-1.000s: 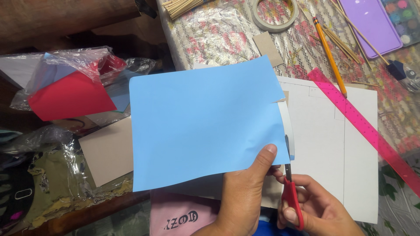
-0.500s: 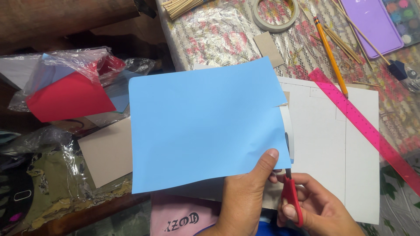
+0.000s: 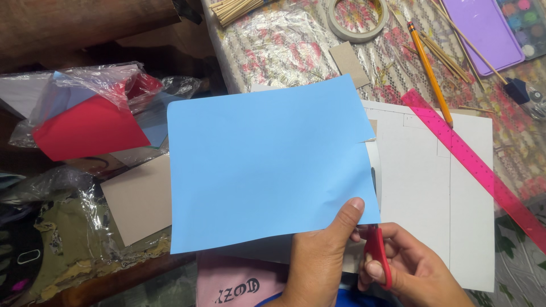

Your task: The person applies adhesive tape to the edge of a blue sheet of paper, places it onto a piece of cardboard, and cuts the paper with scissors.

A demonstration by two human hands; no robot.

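From 9 o'clock to 3, the blue paper sheet (image 3: 267,170) sits a touch lower than 1 second ago, the left hand (image 3: 318,261) pinching its 5 o'clock corner while the right hand (image 3: 406,270), clenched around the red-handled scissors (image 3: 376,253), has drawn back along the cut.

blue sheet (image 3: 267,165): 1 | scissors (image 3: 376,256): 1 | pencil (image 3: 430,73): 1 | pink ruler (image 3: 478,165): 1 | tape roll (image 3: 357,23): 1
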